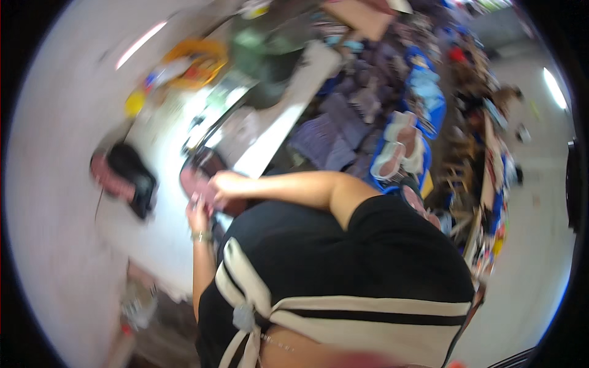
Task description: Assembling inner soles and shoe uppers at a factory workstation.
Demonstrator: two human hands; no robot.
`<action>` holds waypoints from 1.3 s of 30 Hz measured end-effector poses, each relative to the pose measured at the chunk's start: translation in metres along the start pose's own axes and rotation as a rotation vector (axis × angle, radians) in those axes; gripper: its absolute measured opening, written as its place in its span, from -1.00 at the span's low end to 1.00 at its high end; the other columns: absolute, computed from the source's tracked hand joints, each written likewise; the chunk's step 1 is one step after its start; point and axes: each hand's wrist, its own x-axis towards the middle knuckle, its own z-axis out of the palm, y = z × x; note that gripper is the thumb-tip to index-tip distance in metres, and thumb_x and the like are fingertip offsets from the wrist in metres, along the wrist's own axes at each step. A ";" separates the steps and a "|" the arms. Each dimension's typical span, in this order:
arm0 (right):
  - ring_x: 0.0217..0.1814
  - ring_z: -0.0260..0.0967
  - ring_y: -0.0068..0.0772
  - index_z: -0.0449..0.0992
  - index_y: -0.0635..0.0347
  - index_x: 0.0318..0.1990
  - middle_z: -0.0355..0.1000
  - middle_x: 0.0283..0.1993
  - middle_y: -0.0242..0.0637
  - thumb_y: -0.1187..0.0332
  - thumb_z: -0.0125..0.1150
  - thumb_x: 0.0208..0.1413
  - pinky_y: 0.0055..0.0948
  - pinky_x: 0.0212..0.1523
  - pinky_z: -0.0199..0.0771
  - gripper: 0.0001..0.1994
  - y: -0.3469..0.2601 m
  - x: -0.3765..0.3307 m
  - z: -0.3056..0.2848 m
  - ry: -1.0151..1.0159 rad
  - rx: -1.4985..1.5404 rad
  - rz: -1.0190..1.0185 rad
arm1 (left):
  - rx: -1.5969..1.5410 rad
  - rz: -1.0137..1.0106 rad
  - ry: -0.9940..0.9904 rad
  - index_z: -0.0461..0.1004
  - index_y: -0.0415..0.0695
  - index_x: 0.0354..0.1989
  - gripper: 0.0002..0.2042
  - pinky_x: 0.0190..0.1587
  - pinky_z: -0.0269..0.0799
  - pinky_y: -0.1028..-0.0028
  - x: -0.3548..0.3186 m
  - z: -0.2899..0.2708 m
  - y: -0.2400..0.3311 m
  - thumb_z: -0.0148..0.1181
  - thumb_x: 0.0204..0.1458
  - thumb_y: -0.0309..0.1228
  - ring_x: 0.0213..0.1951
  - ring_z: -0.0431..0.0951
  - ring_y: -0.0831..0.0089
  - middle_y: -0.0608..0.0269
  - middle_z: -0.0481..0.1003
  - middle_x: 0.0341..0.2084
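A dark shoe with a pinkish face [197, 179] is in both my hands, above the white table. My left hand [197, 213], with a bracelet or watch at its wrist, grips the near edge of it. From the other side, my right hand [228, 186] presses its closed fingers onto the pinkish face. Blur hides the fingertips and what, if anything, is between them. Farther left, another black and pinkish shoe or pair [126, 178] lies on the table, apart from my hands.
Behind the shoe are a pale plastic bag [240, 127] and a yellow basket [205, 61] at the white table's [153, 245] far end. To the right, blue crates [424, 98] hold wrapped goods and pale pinkish soles [392, 156]. Dark purplish piles [325, 138] lie between.
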 end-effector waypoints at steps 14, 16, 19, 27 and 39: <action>-0.19 0.38 -0.62 0.47 0.33 -0.07 0.49 -0.20 -0.35 0.41 0.21 0.02 -0.60 -0.09 0.35 -0.70 -0.064 0.006 -0.074 -0.179 1.129 0.184 | -0.344 0.100 -0.168 0.38 -0.09 -0.09 -0.78 -0.12 0.43 0.45 -0.082 0.019 0.096 0.09 0.08 -0.38 -0.17 0.46 0.56 0.33 0.46 -0.20; -0.23 0.39 -0.63 0.51 0.32 -0.12 0.50 -0.22 -0.37 0.40 0.21 0.01 -0.61 -0.12 0.37 -0.73 -0.062 0.002 -0.080 -0.147 1.059 0.216 | -0.287 0.036 -0.238 0.39 -0.12 -0.10 -0.80 -0.22 0.51 0.48 -0.084 0.029 0.103 0.06 0.10 -0.41 -0.27 0.51 0.54 0.33 0.48 -0.27; -0.26 0.40 -0.59 0.50 0.35 -0.11 0.52 -0.27 -0.30 0.39 0.21 0.01 -0.59 -0.19 0.38 -0.71 -0.066 -0.004 -0.078 0.130 0.651 0.133 | -0.254 0.164 -0.096 0.41 -0.14 -0.12 -0.81 -0.33 0.51 0.53 -0.075 0.054 0.095 0.08 0.09 -0.43 -0.34 0.53 0.56 0.35 0.50 -0.30; -0.40 0.41 -0.05 0.24 0.07 0.20 0.33 -0.37 -0.11 -0.16 0.18 -0.11 -0.24 -0.39 0.44 -0.25 -0.093 -0.032 -0.125 0.215 -0.276 -0.042 | -0.410 0.412 -0.009 0.42 -0.27 -0.12 -0.78 -0.13 0.39 0.51 -0.055 0.097 0.124 0.06 0.04 -0.52 -0.22 0.49 0.48 0.27 0.49 -0.26; -0.19 0.46 -0.43 0.27 0.37 0.10 0.43 -0.11 -0.15 0.28 0.07 0.14 -0.59 -0.21 0.48 -0.56 -0.035 -0.032 -0.158 0.259 1.257 0.299 | -0.133 0.590 0.322 0.47 -0.27 -0.24 -0.76 -0.25 0.37 0.49 0.050 0.128 0.121 0.11 0.05 -0.34 -0.34 0.46 0.54 0.28 0.49 -0.37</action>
